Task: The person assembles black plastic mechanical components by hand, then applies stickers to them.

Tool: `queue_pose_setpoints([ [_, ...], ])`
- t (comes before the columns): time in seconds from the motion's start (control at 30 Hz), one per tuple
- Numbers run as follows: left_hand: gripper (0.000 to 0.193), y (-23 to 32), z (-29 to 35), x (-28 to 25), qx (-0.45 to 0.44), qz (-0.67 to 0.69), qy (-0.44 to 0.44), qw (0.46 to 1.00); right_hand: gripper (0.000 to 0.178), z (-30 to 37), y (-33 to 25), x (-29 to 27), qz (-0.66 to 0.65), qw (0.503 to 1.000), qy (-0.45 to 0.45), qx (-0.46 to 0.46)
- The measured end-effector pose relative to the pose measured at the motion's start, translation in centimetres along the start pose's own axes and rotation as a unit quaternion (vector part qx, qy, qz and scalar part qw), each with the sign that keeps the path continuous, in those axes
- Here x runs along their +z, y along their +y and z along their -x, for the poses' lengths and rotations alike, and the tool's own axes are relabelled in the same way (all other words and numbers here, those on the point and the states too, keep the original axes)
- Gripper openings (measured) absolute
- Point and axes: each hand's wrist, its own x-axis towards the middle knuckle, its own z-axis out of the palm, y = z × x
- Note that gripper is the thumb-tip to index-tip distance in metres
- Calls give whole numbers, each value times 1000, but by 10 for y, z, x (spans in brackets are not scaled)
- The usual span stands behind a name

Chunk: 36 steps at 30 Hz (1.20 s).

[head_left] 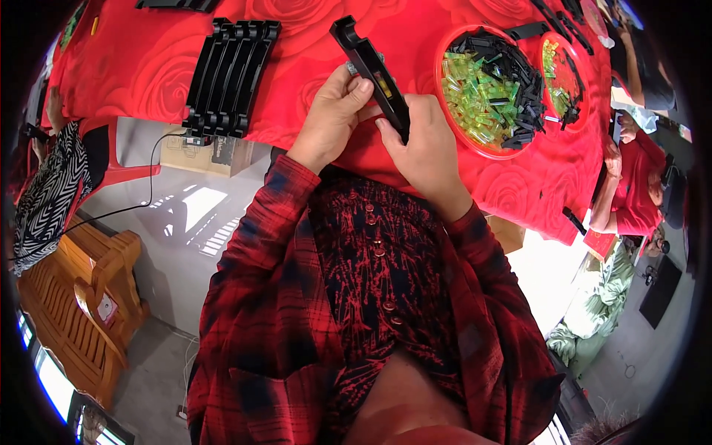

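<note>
Both hands hold one long black plastic bar (363, 55) slantwise above the near edge of the red-covered table. A small yellow piece shows in a slot in the bar's side. My left hand (332, 119) is closed on the bar's left side, thumb against it near the slot. Around the bar's near end, my right hand (426, 148) is closed, with the thumb on its left side. Fingers of the right hand behind the bar are hidden. Just to the right stands a red basin (439, 96) heaped with clear yellow-green pieces (478, 100) and small black pieces (528, 93).
Several similar black bars (230, 78) lie side by side on the red tablecloth (152, 70) at left. A smaller red basin (588, 81) stands beyond the large one. Cardboard box (196, 157) and wooden bench (89, 304) are at lower left. Other people (630, 178) sit at right.
</note>
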Motion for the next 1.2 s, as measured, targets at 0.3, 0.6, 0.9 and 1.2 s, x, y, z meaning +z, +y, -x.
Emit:
queue_pose_setpoints([
  [0.3, 27, -13, -4, -16, -20, 156, -42, 987, 23, 0, -7, -1, -192, 975, -30, 110],
  [0.6, 18, -35, -9, -9, 2, 162, 24, 986, 35, -19, 14, 19, 31, 992, 70, -98],
  [0.9, 18, -30, -5, 0, 1, 144, 46, 989, 37, -16, 15, 20, 116, 981, 62, -142],
  [1.2, 16, -32, -4, 0, -14, 138, 52, 989, 32, -19, 12, 22, 62, 992, 61, -87],
])
